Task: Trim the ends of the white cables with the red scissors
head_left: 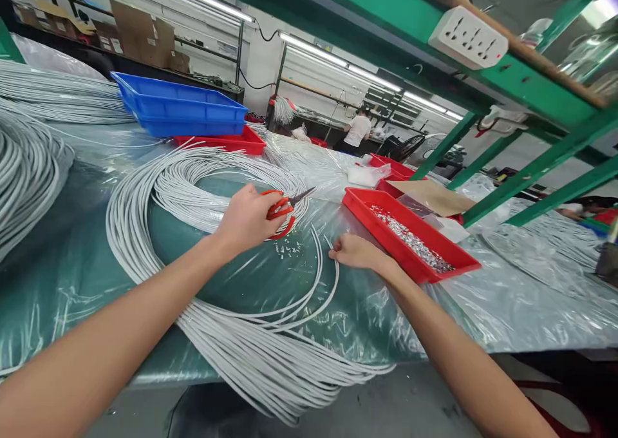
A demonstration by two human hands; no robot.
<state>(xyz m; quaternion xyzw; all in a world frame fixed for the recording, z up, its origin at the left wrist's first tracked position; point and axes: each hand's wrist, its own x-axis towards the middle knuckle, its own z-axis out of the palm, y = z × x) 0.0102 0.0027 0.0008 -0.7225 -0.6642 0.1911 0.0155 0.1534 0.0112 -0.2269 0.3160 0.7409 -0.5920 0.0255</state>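
My left hand is closed round orange-handled scissors, their dark blades pointing right above the table. To the right, my right hand pinches the end of a thin white cable. Another loose cable end stands just left of those fingers. Both cables run down into a large bundle of white cables, which is coiled on the plastic-covered green table and hangs over its front edge. Small white scraps lie on the table between my hands.
A red tray with small silvery pieces stands beside my right forearm. Blue trays sit at the back left, near more cable coils. A green frame with a power strip crosses overhead. A person is in the far background.
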